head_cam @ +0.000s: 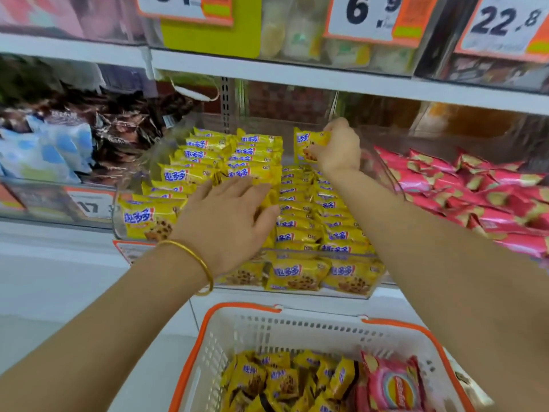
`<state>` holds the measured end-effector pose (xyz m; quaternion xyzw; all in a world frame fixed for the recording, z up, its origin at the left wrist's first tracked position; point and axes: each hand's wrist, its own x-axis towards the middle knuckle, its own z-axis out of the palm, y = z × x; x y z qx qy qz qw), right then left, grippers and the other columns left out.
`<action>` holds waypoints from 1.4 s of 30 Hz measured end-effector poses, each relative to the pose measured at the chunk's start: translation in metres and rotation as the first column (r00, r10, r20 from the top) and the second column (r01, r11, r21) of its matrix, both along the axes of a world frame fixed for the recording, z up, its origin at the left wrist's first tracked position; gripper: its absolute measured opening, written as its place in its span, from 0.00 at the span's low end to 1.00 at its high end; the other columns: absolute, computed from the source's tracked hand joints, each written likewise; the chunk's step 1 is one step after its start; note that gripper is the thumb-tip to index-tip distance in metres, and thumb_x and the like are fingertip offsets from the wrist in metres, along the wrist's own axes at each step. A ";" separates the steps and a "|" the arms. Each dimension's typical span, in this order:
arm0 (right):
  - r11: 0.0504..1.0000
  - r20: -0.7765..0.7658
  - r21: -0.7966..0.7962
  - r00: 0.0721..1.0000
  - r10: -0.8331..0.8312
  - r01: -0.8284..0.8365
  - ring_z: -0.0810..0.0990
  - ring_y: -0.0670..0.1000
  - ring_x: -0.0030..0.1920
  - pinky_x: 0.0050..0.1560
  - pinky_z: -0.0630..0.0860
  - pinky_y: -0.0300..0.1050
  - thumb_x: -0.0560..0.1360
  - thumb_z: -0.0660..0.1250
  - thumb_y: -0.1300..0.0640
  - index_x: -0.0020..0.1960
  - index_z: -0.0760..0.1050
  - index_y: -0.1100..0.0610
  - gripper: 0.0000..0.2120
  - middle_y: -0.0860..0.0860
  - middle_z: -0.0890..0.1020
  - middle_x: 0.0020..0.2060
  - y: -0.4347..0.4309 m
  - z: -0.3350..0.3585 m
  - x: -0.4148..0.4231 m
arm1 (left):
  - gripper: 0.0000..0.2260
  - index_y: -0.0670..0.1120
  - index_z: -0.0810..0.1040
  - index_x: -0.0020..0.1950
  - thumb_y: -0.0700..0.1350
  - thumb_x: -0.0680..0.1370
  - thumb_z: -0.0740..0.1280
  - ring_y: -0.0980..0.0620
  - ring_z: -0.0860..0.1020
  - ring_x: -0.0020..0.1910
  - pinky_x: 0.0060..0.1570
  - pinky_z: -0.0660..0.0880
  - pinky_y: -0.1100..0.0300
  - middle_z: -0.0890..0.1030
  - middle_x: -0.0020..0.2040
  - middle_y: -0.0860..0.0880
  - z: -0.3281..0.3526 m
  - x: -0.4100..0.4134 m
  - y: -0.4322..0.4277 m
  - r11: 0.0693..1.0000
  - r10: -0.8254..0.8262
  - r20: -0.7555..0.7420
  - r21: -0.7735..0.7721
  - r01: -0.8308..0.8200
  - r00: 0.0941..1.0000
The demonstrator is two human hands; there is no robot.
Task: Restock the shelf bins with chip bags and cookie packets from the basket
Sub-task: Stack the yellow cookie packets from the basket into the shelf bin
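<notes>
One cookie packet (309, 144) is pinched in the right hand (338, 150) over the bin (383, 173); left hand (228, 215), flat and empty, should steady the rows while it is slotted upright.

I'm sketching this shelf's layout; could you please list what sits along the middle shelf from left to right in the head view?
Blue-and-white packets → yellow cookie packets → right hand holding one → pink chip bags.

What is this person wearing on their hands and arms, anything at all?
Very little. Both forearms are bare, with no sleeves or gloves in view. The left hand has a thin, plain gold bangle round the wrist. The right hand shows no rings, watch or bracelet.
</notes>
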<state>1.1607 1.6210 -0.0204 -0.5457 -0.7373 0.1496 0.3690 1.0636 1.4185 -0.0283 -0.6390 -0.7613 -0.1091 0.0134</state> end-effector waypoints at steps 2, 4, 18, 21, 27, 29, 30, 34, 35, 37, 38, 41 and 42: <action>0.999 -0.045 -0.042 0.999 0.018 -0.020 0.76 0.55 0.57 0.55 0.69 0.44 0.72 0.73 0.56 0.60 0.71 0.57 0.20 0.57 0.72 0.61 0.017 -0.005 -0.009 | 0.35 0.57 0.55 0.76 0.63 0.71 0.34 0.55 0.52 0.76 0.75 0.46 0.51 0.57 0.77 0.55 -0.002 0.000 -0.001 1.000 0.001 -0.014 0.015 -0.001 1.000; 0.997 -0.032 -0.070 0.999 0.042 -0.044 0.75 0.54 0.59 0.56 0.67 0.41 0.71 0.74 0.55 0.60 0.73 0.56 0.20 0.57 0.71 0.61 0.030 -0.011 -0.016 | 0.38 0.57 0.56 0.75 0.64 0.68 0.30 0.55 0.53 0.76 0.74 0.47 0.51 0.58 0.76 0.55 -0.002 0.000 -0.001 0.999 -0.002 -0.033 0.038 0.003 0.999; 0.994 0.133 -0.093 0.989 0.069 -0.057 0.80 0.56 0.55 0.57 0.76 0.46 0.75 0.67 0.62 0.54 0.80 0.52 0.10 0.53 0.81 0.55 0.051 -0.008 -0.026 | 0.38 0.58 0.57 0.74 0.62 0.67 0.29 0.56 0.54 0.75 0.74 0.46 0.52 0.59 0.76 0.57 -0.003 0.002 0.000 0.998 0.013 -0.025 0.059 -0.012 1.000; 0.993 0.130 -0.095 0.988 0.088 -0.076 0.79 0.57 0.56 0.56 0.75 0.49 0.76 0.65 0.63 0.55 0.77 0.55 0.09 0.55 0.79 0.55 0.046 -0.020 -0.033 | 0.38 0.57 0.57 0.74 0.62 0.68 0.29 0.56 0.55 0.75 0.74 0.47 0.52 0.60 0.75 0.56 -0.002 0.003 0.000 0.998 0.011 -0.013 0.061 -0.010 1.000; 0.989 0.156 -0.145 0.987 0.035 -0.012 0.73 0.61 0.62 0.60 0.72 0.53 0.76 0.68 0.58 0.64 0.65 0.62 0.20 0.60 0.74 0.62 0.041 -0.015 -0.033 | 0.38 0.56 0.61 0.73 0.62 0.69 0.31 0.54 0.57 0.74 0.73 0.49 0.51 0.63 0.74 0.55 -0.002 0.002 0.000 0.997 -0.001 -0.015 0.072 0.002 1.000; 0.987 0.152 -0.162 0.988 0.005 0.020 0.72 0.61 0.64 0.61 0.71 0.52 0.76 0.67 0.62 0.66 0.62 0.63 0.22 0.61 0.72 0.64 0.035 -0.011 -0.030 | 0.36 0.54 0.65 0.72 0.62 0.72 0.34 0.52 0.62 0.72 0.73 0.52 0.50 0.67 0.72 0.53 -0.004 0.001 -0.001 0.992 -0.015 -0.003 0.125 0.015 1.000; 0.983 0.144 -0.179 0.990 0.000 0.026 0.72 0.62 0.64 0.61 0.70 0.51 0.76 0.65 0.64 0.66 0.61 0.63 0.22 0.62 0.70 0.65 0.030 -0.009 -0.028 | 0.33 0.51 0.68 0.70 0.62 0.74 0.38 0.49 0.65 0.71 0.71 0.56 0.49 0.69 0.70 0.51 -0.004 0.000 -0.001 0.985 -0.029 0.007 0.169 0.027 1.000; 0.984 0.053 -0.164 0.995 0.086 -0.076 0.74 0.58 0.58 0.55 0.72 0.48 0.75 0.64 0.67 0.66 0.63 0.61 0.21 0.59 0.71 0.62 -0.011 0.014 -0.005 | 0.19 0.43 0.78 0.59 0.51 0.78 0.54 0.42 0.75 0.55 0.54 0.73 0.46 0.78 0.58 0.44 0.000 0.008 -0.013 0.892 -0.131 -0.061 0.429 0.145 0.989; 0.983 -0.001 -0.109 0.989 0.148 -0.147 0.75 0.56 0.54 0.53 0.73 0.48 0.75 0.65 0.66 0.63 0.67 0.58 0.18 0.55 0.74 0.56 -0.030 0.019 0.006 | 0.16 0.42 0.79 0.56 0.49 0.78 0.56 0.42 0.76 0.51 0.49 0.73 0.47 0.79 0.54 0.45 0.002 0.015 -0.020 0.851 -0.170 -0.089 0.490 0.191 0.981; 0.954 -0.164 -0.033 0.943 0.289 -0.298 0.78 0.55 0.44 0.48 0.78 0.52 0.73 0.66 0.65 0.52 0.71 0.52 0.12 0.49 0.75 0.43 -0.084 0.021 0.039 | 0.13 0.41 0.80 0.52 0.45 0.78 0.58 0.42 0.76 0.45 0.43 0.73 0.47 0.80 0.48 0.44 -0.001 0.030 -0.037 0.802 -0.277 -0.132 0.514 0.304 0.952; 0.929 -0.219 -0.021 0.908 0.357 -0.370 0.79 0.55 0.40 0.42 0.79 0.53 0.73 0.66 0.66 0.48 0.71 0.50 0.12 0.48 0.74 0.39 -0.111 0.018 0.060 | 0.12 0.40 0.80 0.50 0.43 0.78 0.59 0.42 0.76 0.43 0.41 0.73 0.47 0.79 0.46 0.44 -0.008 0.036 -0.045 0.802 -0.329 -0.137 0.482 0.353 0.934; 0.784 -0.179 -0.206 0.810 0.559 -0.586 0.81 0.51 0.32 0.28 0.78 0.48 0.76 0.64 0.66 0.44 0.72 0.50 0.11 0.49 0.76 0.36 -0.171 -0.012 0.116 | 0.11 0.42 0.80 0.49 0.44 0.76 0.58 0.42 0.77 0.43 0.37 0.76 0.49 0.79 0.44 0.45 -0.047 0.046 -0.066 0.872 -0.401 -0.118 0.256 0.418 0.909; 0.731 -0.066 -0.340 0.791 0.609 -0.591 0.81 0.51 0.32 0.29 0.78 0.47 0.77 0.64 0.64 0.46 0.73 0.52 0.08 0.50 0.77 0.36 -0.176 -0.035 0.127 | 0.12 0.43 0.80 0.49 0.45 0.75 0.57 0.43 0.78 0.43 0.36 0.77 0.50 0.80 0.45 0.46 -0.063 0.046 -0.071 0.890 -0.414 -0.113 0.157 0.428 0.903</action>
